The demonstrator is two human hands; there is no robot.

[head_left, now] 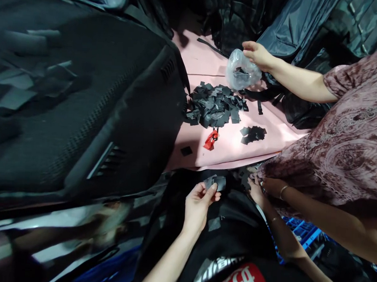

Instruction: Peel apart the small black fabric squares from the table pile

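My left hand [201, 202] pinches a few small dark fabric pieces [217, 183] between thumb and fingers above my black-clothed lap. To the right, my right hand [257, 194] has its fingers drawn together beside more dark pieces [245, 177]; whatever is in its grip is too small to make out. A person's hand with a bracelet [273, 186] is right against it. On the pink surface [206, 156] lies a large heap of dark fabric pieces [217, 102], with a smaller pile [253, 134] to its right. One loose piece [186, 151] lies apart.
A bulky black suitcase [139, 113] fills the left side. The co-worker's other hand [259, 55] is at a clear plastic bag [241, 72]. A red ribbon [210, 140] lies below the heap. A blue plastic crate [306, 235] is at lower right.
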